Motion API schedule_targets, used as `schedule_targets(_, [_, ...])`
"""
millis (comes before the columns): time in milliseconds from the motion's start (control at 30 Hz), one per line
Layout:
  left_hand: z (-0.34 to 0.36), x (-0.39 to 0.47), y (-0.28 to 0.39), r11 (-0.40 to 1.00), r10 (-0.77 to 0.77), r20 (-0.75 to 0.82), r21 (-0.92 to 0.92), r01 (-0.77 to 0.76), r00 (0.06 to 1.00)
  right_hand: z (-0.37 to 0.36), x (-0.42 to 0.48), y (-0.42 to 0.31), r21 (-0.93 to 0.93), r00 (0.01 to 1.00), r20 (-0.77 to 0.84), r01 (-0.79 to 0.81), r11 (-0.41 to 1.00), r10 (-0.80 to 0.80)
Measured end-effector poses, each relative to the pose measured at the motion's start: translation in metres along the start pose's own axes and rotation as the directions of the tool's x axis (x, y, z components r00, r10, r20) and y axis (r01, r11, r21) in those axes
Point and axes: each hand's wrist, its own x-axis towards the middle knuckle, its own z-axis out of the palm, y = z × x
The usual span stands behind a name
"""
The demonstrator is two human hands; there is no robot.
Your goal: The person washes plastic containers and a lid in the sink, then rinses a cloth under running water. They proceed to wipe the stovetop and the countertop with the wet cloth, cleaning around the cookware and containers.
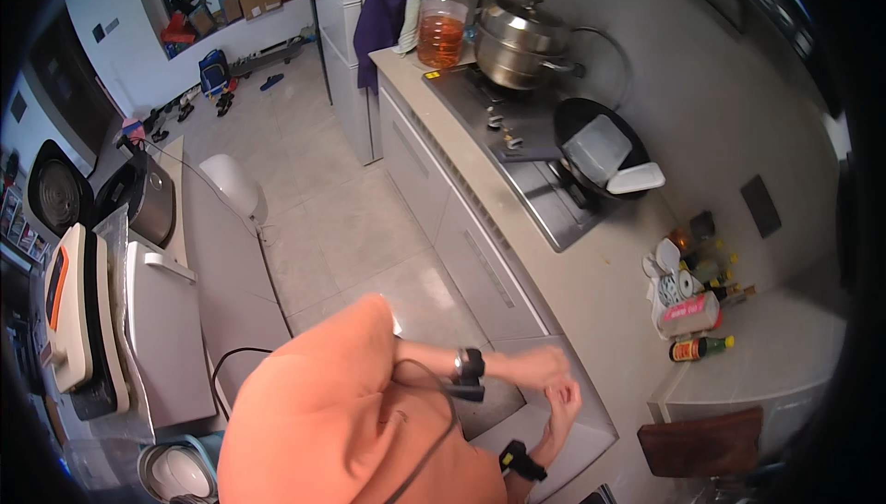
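Observation:
My left hand (543, 369) and my right hand (564, 397) meet in front of the beige countertop (588, 296), close together and perhaps touching. Motion blurs the left one, and its fingers look curled. The right hand's fingers are bent towards the left hand. I see nothing held in either, though a small thing between them could be hidden. Dark bands circle both wrists. Below the hands are the pale grey cabinet fronts (477, 275). Farther right, a soy-sauce-type bottle (692, 349) lies or leans beside a jar with a pink label (692, 313).
A black frying pan (567, 116) on the gas hob (533, 192) holds a translucent plastic container (597, 147) and a white lid (637, 178). Behind stand a steel steamer pot (519, 43) and an oil jug (441, 30). A dark wooden board (702, 442) lies lower right; an appliance (76, 317) is left.

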Motion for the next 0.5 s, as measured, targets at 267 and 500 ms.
schedule_targets(267, [-0.193, -0.127, -0.103, 0.94, -0.34, -0.13, -0.006, 0.342, 0.931, 0.197, 0.135, 0.027, -0.108, 0.886, 0.444, -0.094, 0.99, 0.133])
schedule_targets(500, [-0.274, -0.18, -0.143, 0.775, -0.616, -0.167, -0.3, 0.556, 0.77, 0.301, 0.204, 0.034, -0.097, 0.674, 0.705, -0.216, 0.972, 0.22])
